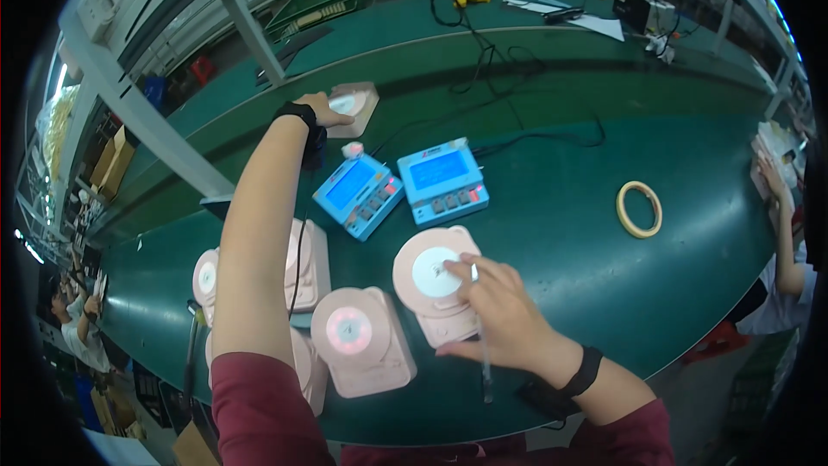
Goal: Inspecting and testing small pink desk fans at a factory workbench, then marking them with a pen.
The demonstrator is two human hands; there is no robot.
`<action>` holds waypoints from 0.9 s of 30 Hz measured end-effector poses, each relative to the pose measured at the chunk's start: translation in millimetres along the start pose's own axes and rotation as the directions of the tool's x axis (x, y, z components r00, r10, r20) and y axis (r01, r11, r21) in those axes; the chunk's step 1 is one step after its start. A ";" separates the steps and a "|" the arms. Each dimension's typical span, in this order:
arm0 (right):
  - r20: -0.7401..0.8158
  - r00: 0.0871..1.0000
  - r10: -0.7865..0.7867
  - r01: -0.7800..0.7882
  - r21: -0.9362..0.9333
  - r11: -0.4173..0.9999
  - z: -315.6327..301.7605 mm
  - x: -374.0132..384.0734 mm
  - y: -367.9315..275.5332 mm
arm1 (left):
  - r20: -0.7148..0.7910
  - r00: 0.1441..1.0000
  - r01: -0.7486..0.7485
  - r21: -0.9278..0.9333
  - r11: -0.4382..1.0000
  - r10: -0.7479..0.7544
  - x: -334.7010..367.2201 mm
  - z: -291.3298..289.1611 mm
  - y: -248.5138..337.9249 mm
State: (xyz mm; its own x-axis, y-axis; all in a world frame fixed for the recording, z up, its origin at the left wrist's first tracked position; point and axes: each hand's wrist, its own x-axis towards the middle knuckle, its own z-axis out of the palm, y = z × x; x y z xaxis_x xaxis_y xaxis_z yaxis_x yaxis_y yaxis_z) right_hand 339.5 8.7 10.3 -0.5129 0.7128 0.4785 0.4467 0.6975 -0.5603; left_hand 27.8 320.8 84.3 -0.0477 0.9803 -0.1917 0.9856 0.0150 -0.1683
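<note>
Right hand (509, 311), pink device (424, 295) beneath (white-centred)

Your lens bows the table (552, 207) and the metal post (142, 112) into curves, and the corners drop to black. Light tubes (61, 66) burn white at the left edge, and a bluish strip glows upper right. You get pale glare on the tabletop beyond your right hand (513, 319) (the blue screens (438, 171) read clearly), while the background looks dimmer and softer.
</note>
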 end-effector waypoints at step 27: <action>-0.294 0.929 0.225 -0.251 -0.054 0.967 11.6 3.9 -0.8 | -0.645 0.534 -0.638 0.117 0.761 0.547 -242.1 -61.7 -2.1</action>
State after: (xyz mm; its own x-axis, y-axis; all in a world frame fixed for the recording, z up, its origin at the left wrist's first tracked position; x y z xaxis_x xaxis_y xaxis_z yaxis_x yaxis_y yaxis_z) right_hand 328.7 10.1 4.8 -0.1605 0.8405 0.5176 0.5997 0.4995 -0.6252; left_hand 47.3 95.5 190.7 0.6179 0.6585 0.4296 0.7616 -0.6369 -0.1193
